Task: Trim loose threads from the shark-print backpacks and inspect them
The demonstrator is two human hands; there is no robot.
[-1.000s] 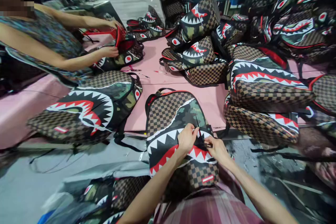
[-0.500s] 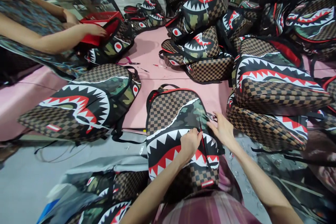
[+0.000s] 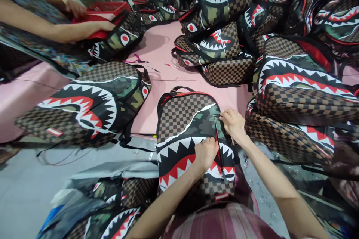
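Observation:
A checkered backpack [image 3: 182, 115] with a camouflage patch and shark teeth stands upright against my lap at the table's edge. My left hand [image 3: 206, 152] pinches the edge of the red-lined zipper opening on its front. My right hand [image 3: 231, 121] is closed around a small, thin metal tool [image 3: 215, 115], whose tip lies at the upper end of that opening. The tool's exact kind is too small to tell.
Another shark backpack [image 3: 84, 101] lies to the left. More bags [image 3: 305, 82] are piled at right and behind on the pink table [image 3: 157, 48]. Pink-handled snips [image 3: 136, 59] lie near the middle. At upper left, a person's hand [image 3: 106, 26] touches a bag beside a red basket [image 3: 117, 6].
My right hand has moved from beside the backpack onto its upper front, bringing the tool's tip to the opening. My left hand keeps its grip. The other person's arms have shifted slightly.

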